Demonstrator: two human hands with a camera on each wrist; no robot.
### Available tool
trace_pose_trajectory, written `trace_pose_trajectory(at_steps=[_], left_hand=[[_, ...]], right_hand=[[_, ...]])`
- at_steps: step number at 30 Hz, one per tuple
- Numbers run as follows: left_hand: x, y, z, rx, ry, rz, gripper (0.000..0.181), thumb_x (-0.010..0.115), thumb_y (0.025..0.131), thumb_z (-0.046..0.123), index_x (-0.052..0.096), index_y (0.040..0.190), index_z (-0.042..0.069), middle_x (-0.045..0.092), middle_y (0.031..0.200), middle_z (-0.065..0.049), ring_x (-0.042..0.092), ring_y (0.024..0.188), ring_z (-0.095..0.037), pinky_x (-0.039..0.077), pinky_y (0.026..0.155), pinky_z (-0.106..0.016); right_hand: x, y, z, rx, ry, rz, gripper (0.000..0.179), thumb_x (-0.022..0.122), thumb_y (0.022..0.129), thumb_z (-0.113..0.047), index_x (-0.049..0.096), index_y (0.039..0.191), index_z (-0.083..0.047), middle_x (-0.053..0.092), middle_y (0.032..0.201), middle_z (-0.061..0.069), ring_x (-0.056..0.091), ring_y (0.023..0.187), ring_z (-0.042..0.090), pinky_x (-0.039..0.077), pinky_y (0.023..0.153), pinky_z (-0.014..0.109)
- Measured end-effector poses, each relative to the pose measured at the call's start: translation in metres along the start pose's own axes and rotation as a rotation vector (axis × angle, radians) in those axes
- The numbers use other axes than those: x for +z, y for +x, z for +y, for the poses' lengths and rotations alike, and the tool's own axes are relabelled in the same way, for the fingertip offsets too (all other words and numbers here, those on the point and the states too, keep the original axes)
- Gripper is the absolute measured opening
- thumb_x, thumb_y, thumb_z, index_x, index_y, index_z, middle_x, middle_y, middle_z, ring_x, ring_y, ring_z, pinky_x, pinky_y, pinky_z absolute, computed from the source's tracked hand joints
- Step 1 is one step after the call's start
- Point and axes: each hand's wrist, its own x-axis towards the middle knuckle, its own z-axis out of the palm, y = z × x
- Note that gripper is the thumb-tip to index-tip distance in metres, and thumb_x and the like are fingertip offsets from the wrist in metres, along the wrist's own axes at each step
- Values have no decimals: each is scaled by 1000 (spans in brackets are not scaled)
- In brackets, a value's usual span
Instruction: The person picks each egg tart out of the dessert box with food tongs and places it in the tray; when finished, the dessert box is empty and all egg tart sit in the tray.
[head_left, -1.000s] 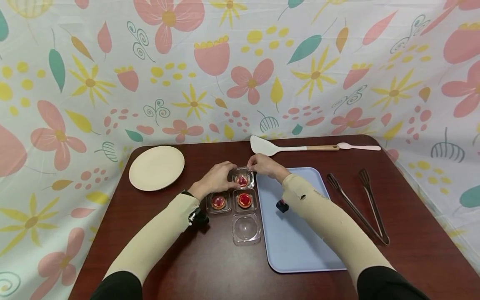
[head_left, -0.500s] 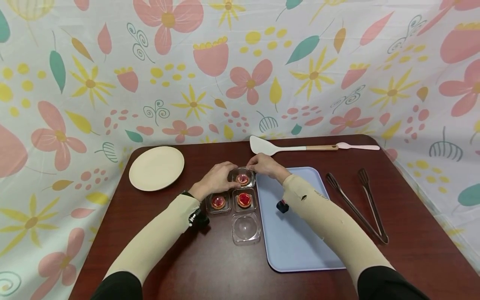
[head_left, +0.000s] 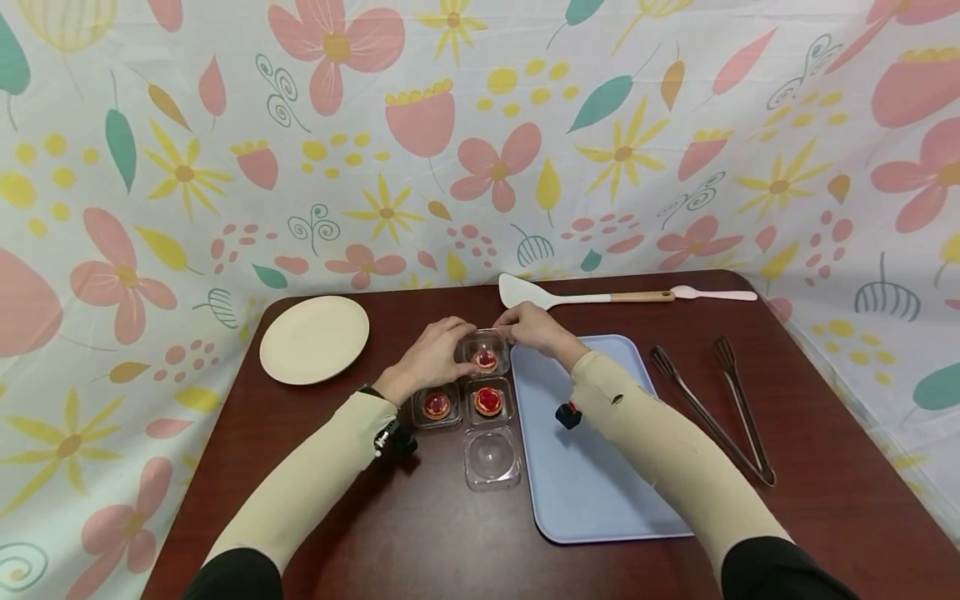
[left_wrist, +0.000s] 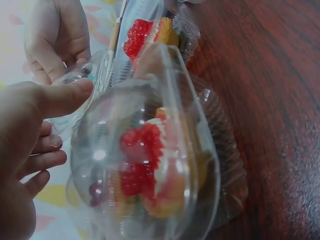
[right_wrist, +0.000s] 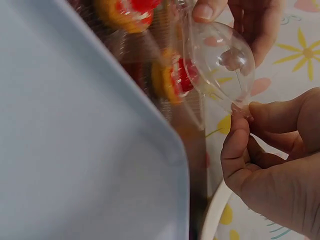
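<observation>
My left hand (head_left: 433,354) grips the left side of a clear plastic lid (right_wrist: 220,65), its thumb on the near edge in the left wrist view. Opposite it, my right hand (right_wrist: 280,155) pinches a corner of the same lid between thumb and fingertips. The domed lid stands tilted above its container, where a red-topped tart (head_left: 486,360) sits. Directly nearer is a second tart (head_left: 488,402) in a clear container. Another tart (head_left: 437,406) rests in a container to the left, under my left wrist; its dome fills much of the left wrist view.
A clear piece of domed packaging (head_left: 492,458) lies in front of the tarts. Close on their right is a blue tray (head_left: 600,492), partly under my right forearm. Tongs (head_left: 738,417) lie farther right, a white spatula (head_left: 525,292) and pink-handled utensil (head_left: 712,294) behind, a cream plate (head_left: 315,340) at left.
Both hands have risen slightly, and the clear lid between them tilts up a little more at the far side. The tarts, tray and utensils stay put.
</observation>
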Motion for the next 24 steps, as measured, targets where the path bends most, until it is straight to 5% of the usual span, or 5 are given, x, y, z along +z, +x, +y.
trace_pose_trajectory(at_steps=[5, 10, 14, 18, 24], left_hand=[[-4, -3, 2, 46, -18, 74, 66, 84, 75, 36, 59, 128, 6, 57, 123, -5, 54, 115, -22, 43, 102, -43], [-8, -8, 3, 132, -49, 166, 66, 85, 74, 31, 56, 128, 6, 54, 123, -5, 54, 112, -21, 46, 97, -38], [-12, -11, 6, 198, -29, 228, 67, 86, 73, 29, 55, 127, 5, 52, 124, -7, 52, 115, -23, 45, 98, -38], [-15, -16, 9, 246, -19, 267, 66, 86, 74, 24, 53, 127, 5, 50, 125, -9, 52, 111, -23, 46, 94, -37], [-20, -26, 17, 326, -2, 323, 64, 86, 73, 15, 52, 127, 4, 47, 124, -11, 54, 100, -22, 49, 84, -34]], right_hand=[[-4, -5, -3, -44, 99, 4, 24, 58, 97, -17, 71, 108, 0, 65, 93, 10, 57, 79, 21, 52, 84, 51], [-7, -9, -3, -7, 243, -45, 45, 53, 99, -41, 68, 103, 2, 58, 79, 4, 55, 75, 16, 50, 87, 48], [-9, -16, -3, 78, 326, -140, 74, 41, 95, -65, 65, 106, 4, 64, 83, 7, 61, 78, 19, 48, 94, 50], [-9, -24, -2, 127, 373, -281, 103, 32, 85, -82, 62, 116, 12, 69, 104, 23, 66, 84, 26, 49, 95, 50], [-7, -34, 0, 126, 477, -411, 110, 34, 83, -84, 55, 125, 16, 68, 102, 23, 66, 83, 26, 52, 88, 42]])
